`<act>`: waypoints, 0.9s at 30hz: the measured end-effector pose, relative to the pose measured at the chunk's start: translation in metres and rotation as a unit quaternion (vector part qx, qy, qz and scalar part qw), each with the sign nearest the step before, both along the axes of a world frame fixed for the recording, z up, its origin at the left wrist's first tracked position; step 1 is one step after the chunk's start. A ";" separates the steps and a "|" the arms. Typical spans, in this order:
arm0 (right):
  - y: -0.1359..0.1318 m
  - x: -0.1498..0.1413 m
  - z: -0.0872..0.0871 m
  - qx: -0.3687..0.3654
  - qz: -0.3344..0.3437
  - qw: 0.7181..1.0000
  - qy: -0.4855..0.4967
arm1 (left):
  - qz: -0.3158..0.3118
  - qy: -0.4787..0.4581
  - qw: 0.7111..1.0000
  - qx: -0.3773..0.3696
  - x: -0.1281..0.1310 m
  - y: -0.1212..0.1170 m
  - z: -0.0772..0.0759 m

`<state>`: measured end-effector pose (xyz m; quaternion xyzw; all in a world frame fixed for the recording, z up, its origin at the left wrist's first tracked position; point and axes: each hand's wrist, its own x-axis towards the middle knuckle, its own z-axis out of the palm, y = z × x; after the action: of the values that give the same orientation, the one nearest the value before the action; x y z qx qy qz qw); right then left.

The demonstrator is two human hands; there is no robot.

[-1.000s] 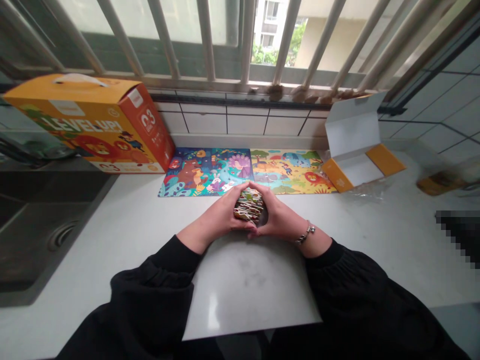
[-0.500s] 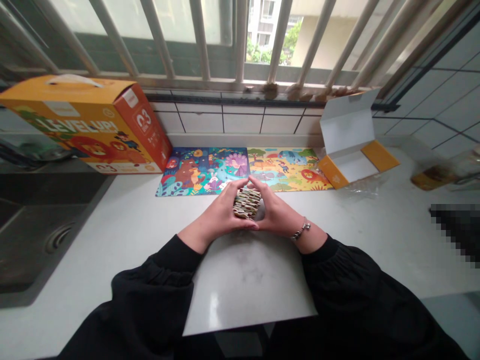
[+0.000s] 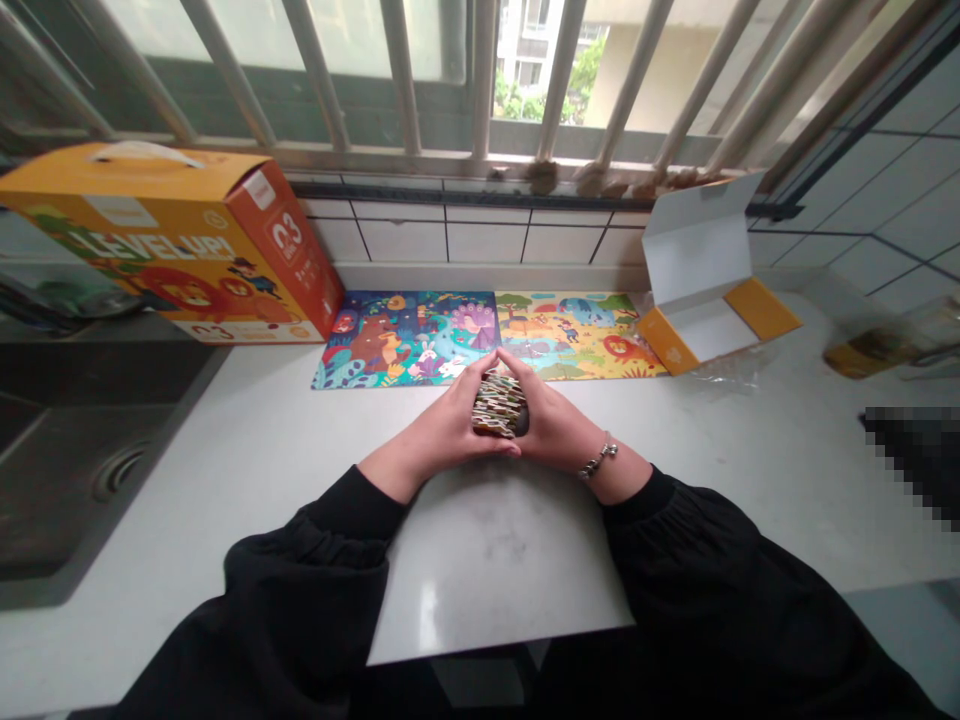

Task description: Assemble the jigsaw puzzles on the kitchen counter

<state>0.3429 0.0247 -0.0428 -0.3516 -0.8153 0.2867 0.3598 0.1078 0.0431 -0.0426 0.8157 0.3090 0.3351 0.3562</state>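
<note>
Between my two hands is a stack of jigsaw puzzle pieces [image 3: 498,405], its many thin pale edges facing up at me. My left hand [image 3: 451,418] curves around its left side, with the thumb below and the fingers above. From the right, my right hand [image 3: 553,420], wearing a bracelet at the wrist, closes in the same way. Fingertips of both hands meet above the stack and the thumbs meet below it. Just beyond lie a dark blue animal picture [image 3: 405,340] and a yellow animal picture [image 3: 574,325], side by side.
An orange carton [image 3: 172,250] with a handle stands at the back left, beside a dark sink [image 3: 45,440]. At the back right, an open orange-and-white box [image 3: 701,320] rests on clear plastic wrap. Farther right is a jar [image 3: 862,350]. The white counter [image 3: 495,560] ends near my body.
The stack has shifted slightly right between my hands, and the hands have drawn a little closer around it. Everything else stays where it was.
</note>
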 end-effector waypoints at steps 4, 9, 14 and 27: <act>0.001 0.001 0.002 0.028 0.000 1.000 0.013 | 0.012 -0.047 0.999 0.007 0.000 0.001 -0.002; 0.004 0.003 -0.006 0.020 0.022 1.000 0.004 | 0.001 -0.017 1.000 0.007 -0.001 0.002 -0.002; 0.004 0.004 -0.008 0.020 0.026 0.999 -0.008 | -0.008 0.000 1.000 -0.007 -0.002 0.002 0.000; 0.002 0.005 0.000 0.004 0.006 1.000 -0.024 | 0.012 0.012 1.000 -0.017 -0.006 0.002 0.007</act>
<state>0.3483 0.0265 -0.0428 -0.3520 -0.8268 0.2771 0.3403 0.1020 0.0448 -0.0357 0.8100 0.3284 0.3238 0.3623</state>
